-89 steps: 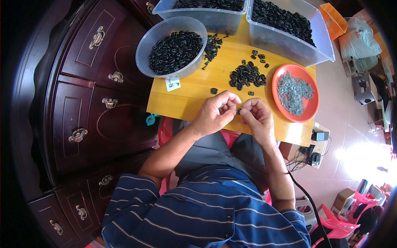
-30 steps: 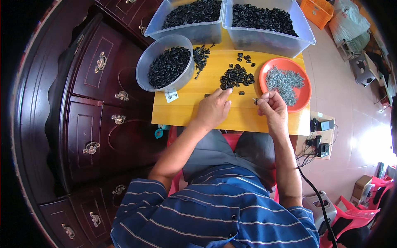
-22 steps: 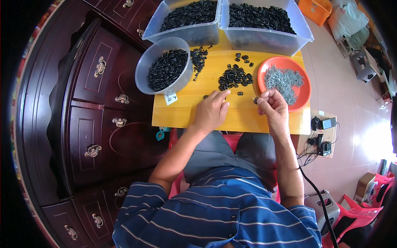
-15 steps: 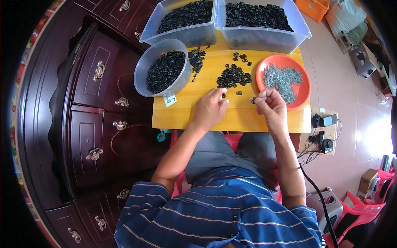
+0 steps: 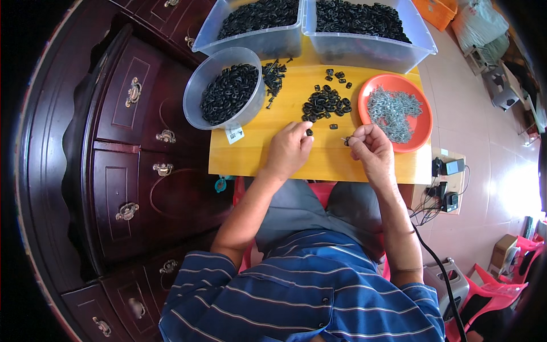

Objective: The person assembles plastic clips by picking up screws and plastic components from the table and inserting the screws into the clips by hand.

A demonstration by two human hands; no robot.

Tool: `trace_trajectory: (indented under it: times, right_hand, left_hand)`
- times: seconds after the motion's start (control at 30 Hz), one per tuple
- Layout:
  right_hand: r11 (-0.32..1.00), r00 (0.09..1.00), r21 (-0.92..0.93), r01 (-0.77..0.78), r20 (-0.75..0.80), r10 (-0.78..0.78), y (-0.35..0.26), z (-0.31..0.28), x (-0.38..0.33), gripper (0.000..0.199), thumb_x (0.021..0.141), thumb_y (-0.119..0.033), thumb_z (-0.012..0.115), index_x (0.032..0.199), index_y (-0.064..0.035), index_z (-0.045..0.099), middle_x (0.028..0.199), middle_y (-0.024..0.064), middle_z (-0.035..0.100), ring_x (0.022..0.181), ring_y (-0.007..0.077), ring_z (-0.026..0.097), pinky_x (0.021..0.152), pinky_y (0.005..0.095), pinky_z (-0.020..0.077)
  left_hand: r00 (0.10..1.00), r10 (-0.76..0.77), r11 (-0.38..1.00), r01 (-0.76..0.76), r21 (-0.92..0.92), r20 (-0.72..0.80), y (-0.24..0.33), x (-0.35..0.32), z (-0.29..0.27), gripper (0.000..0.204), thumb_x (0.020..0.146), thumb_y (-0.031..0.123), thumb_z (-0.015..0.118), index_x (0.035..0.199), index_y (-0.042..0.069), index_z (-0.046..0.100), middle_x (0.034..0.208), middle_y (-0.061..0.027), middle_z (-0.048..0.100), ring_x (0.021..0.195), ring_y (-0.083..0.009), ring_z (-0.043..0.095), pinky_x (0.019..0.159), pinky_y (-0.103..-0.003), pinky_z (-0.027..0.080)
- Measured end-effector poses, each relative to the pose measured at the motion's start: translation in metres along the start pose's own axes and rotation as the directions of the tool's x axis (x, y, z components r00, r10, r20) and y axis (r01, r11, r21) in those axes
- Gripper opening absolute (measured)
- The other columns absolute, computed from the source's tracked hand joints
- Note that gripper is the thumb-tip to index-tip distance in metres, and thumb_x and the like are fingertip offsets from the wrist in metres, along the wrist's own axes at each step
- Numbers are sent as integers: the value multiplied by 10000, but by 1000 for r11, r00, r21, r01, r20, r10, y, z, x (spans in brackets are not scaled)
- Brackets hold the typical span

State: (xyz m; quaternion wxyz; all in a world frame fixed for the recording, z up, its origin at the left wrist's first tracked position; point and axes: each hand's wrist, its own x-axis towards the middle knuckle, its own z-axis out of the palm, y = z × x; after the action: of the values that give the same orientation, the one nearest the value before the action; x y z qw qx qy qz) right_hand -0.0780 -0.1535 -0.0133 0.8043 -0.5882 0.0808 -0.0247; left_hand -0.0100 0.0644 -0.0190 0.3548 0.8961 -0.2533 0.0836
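Hands now apart — left hand (image 5: 289, 149) has reached out, fingertips pinching a black ring (image 5: 309, 132) at 6 o'clock of the loose pile (image 5: 326, 102). Right hand (image 5: 370, 147) stays closed on a small dark piece (image 5: 346, 140) — next pairing starting, likely.

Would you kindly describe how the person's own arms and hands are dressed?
Both forearms are bare, and the left hand and right hand wear no gloves. The striped shirt, dark blue with thin pale lines, has short sleeves ending near the elbows.

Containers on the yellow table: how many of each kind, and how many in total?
Clear rectangular bins of black parts: 2
Round grey bowl of black rings: 1
Orange plate of small metal parts: 1
Total: 4
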Motion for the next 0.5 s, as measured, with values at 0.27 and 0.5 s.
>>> trace_trajectory:
  times: [0.27, 0.5]
  right_hand:
    - [1000, 1000, -24, 3, 10, -3, -1, 2, -1, 85, 983, -10, 672, 1027, -39, 605, 857, -31, 625, 730, 39, 566, 656, 201, 465]
    - [999, 1000, -37, 0, 19, 1, 3, 4, -1, 85, 984, -6, 671, 1022, -38, 602, 851, -35, 619, 730, 33, 562, 654, 199, 460]
  left_hand:
    - [999, 5, 999, -3, -33, 47, -7, -1, -3, 213, 875, 44, 694, 1088, 28, 688, 888, -138, 691, 783, -331, 693, 696, -427, 560]
    - [999, -8, 1000, 9, -4, 41, 0, -4, -3, 113, 859, 50, 700, 947, 37, 630, 893, -133, 693, 747, -319, 695, 658, -425, 555]
